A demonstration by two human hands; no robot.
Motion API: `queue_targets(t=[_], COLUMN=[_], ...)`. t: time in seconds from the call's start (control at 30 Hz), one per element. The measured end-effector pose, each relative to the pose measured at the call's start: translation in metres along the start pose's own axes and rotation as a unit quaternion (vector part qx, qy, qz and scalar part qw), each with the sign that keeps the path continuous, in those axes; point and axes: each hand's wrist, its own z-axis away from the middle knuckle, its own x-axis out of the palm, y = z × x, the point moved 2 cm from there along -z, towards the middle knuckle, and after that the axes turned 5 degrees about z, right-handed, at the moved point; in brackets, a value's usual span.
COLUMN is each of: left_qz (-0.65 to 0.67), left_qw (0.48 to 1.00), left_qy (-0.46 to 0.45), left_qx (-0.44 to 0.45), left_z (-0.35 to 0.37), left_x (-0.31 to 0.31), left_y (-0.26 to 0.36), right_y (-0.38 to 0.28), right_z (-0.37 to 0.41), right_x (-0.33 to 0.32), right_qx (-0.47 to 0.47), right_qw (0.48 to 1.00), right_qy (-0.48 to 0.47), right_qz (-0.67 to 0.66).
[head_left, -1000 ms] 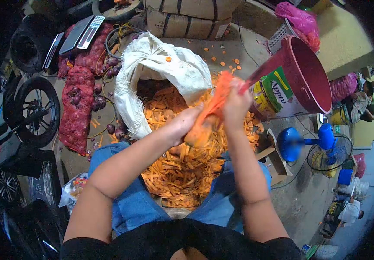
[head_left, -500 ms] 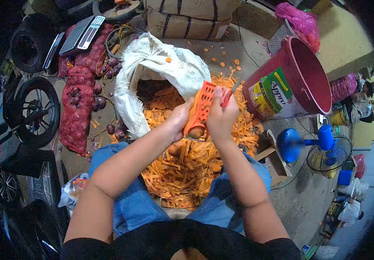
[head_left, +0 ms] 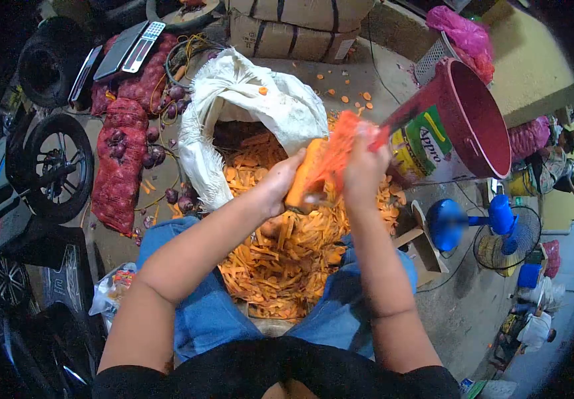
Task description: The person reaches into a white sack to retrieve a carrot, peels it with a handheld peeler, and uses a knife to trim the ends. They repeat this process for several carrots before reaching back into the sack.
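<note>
My left hand (head_left: 279,184) is closed around an orange carrot (head_left: 307,173), held at a slant over a heap of orange peelings (head_left: 280,259) between my knees. Right beside the carrot, my right hand (head_left: 365,174) grips a red-orange perforated peeler (head_left: 341,151), blurred by motion. Its fingers are wrapped round the tool's right side. Behind my left hand lies an open white sack (head_left: 200,146) with carrots and peelings at its mouth.
A red bucket (head_left: 433,126) leans at the right, near a blue fan (head_left: 500,219). Red net bags of onions (head_left: 122,176) lie at the left, beside a motorcycle wheel (head_left: 57,169). A person (head_left: 535,330) is at the far right.
My right hand and the peeler have moved right, away from the carrot, which now shows more of its surface. My left hand has shifted slightly right with the carrot.
</note>
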Motion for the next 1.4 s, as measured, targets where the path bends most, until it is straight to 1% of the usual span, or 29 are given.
queue_targets(t=[0.07, 0.13, 0.2, 0.23, 0.3, 0.33, 0.37, 0.4, 0.43, 0.47, 0.57, 0.6, 0.63, 0.7, 0.73, 0.77, 0.83, 0.9, 0.93, 0.97, 1.0, 1.07, 1.1, 1.17, 1.2, 1.23, 1.33, 1.37, 1.4], left_qz=[0.070, 0.039, -0.111, -0.147, -0.142, -0.135, -0.173, -0.174, -0.105, -0.035, -0.023, -0.023, 0.002, -0.004, -0.004, -0.058, -0.137, -0.154, -0.169, -0.172, -0.172, -0.049, -0.029, 0.025, 0.076, 0.068, 0.035, 0.034, -0.012], left_qw=[0.997, 0.998, 0.993, 0.989, 0.990, 0.991, 0.983, 0.983, 0.994, 0.998, 1.000, 1.000, 0.999, 0.993, 0.993, 0.989, 0.976, 0.978, 0.979, 0.977, 0.977, 0.998, 0.999, 1.000, 0.997, 0.997, 0.999, 0.999, 1.000], left_qy=[0.020, 0.020, -0.032, -0.015, -0.019, -0.021, -0.040, -0.040, -0.037, -0.035, -0.012, -0.012, -0.020, -0.032, -0.031, -0.052, -0.088, -0.091, -0.091, -0.086, -0.085, -0.032, 0.004, -0.008, -0.020, -0.028, -0.014, -0.014, -0.026], left_qx=[0.034, 0.043, 0.027, 0.004, 0.002, 0.001, 0.046, 0.046, 0.003, -0.040, 0.007, 0.007, 0.047, 0.110, 0.110, 0.127, 0.143, 0.107, 0.072, 0.088, 0.088, -0.035, -0.028, -0.002, 0.024, 0.021, 0.036, 0.036, 0.009], left_z=[0.001, 0.000, 0.004, 0.012, 0.023, 0.026, 0.021, 0.019, 0.018, 0.015, 0.000, 0.001, 0.002, 0.001, 0.000, 0.000, 0.008, 0.013, 0.016, 0.019, 0.020, 0.018, 0.011, 0.000, -0.003, 0.001, -0.003, -0.002, 0.006], left_x=[0.005, -0.001, 0.001, 0.010, 0.020, 0.022, 0.014, 0.011, 0.009, 0.006, -0.006, -0.005, -0.001, 0.001, 0.000, 0.001, 0.011, 0.012, 0.011, 0.013, 0.013, 0.007, 0.001, -0.004, -0.004, -0.002, -0.010, -0.010, -0.002], left_y=[0.004, 0.001, 0.000, 0.002, -0.001, -0.003, -0.007, -0.005, -0.004, -0.002, 0.004, 0.004, 0.005, 0.003, 0.001, 0.001, 0.001, -0.007, -0.011, -0.012, -0.009, -0.003, 0.000, 0.000, 0.001, 0.002, -0.003, -0.004, -0.001], right_y=[-0.006, -0.005, 0.005, 0.025, 0.058, 0.059, 0.061, 0.058, 0.053, 0.046, 0.033, 0.018, 0.004, 0.004, 0.005, 0.005, 0.025, 0.058, 0.067, 0.073, 0.067, 0.055, 0.053, 0.031, 0.014, 0.000, -0.005, 0.007, 0.018], right_z=[0.017, 0.018, 0.003, -0.015, -0.047, -0.052, -0.056, -0.057, -0.055, -0.051, -0.022, -0.004, 0.009, 0.015, 0.016, 0.011, -0.014, -0.048, -0.061, -0.066, -0.064, -0.057, -0.051, -0.019, -0.003, 0.008, 0.014, 0.009, -0.002], right_x=[0.006, 0.008, 0.001, -0.007, -0.031, -0.039, -0.046, -0.048, -0.047, -0.042, -0.011, -0.001, 0.004, 0.006, 0.007, 0.007, -0.002, -0.029, -0.044, -0.052, -0.050, -0.044, -0.037, -0.011, -0.001, 0.004, 0.007, 0.005, 0.002], right_qx=[-0.001, 0.001, -0.011, -0.076, -0.007, -0.006, 0.070, 0.145, 0.144, 0.117, -0.007, -0.022, -0.037, -0.026, -0.017, -0.001, -0.063, -0.022, 0.042, 0.106, 0.106, 0.125, 0.080, -0.039, -0.022, -0.004, 0.009, 0.007, -0.047], right_qw=[0.998, 0.994, 0.997, 0.987, 0.975, 0.975, 0.971, 0.961, 0.961, 0.978, 0.996, 1.000, 0.998, 0.994, 0.988, 0.993, 0.992, 0.980, 0.972, 0.959, 0.959, 0.976, 0.988, 0.994, 0.999, 1.000, 0.996, 0.996, 0.996], right_qy=[-0.042, -0.085, -0.014, 0.060, 0.147, 0.146, 0.165, 0.184, 0.184, 0.155, 0.059, 0.016, -0.027, -0.047, -0.068, -0.040, 0.063, 0.143, 0.173, 0.202, 0.202, 0.178, 0.129, 0.094, 0.033, -0.027, -0.054, -0.039, 0.014], right_qz=[0.036, 0.073, 0.078, 0.131, 0.167, 0.167, 0.157, 0.145, 0.144, 0.078, -0.072, -0.011, 0.051, 0.094, 0.135, 0.114, 0.084, 0.134, 0.150, 0.166, 0.166, -0.011, 0.016, 0.044, 0.029, 0.014, 0.075, 0.076, 0.076])
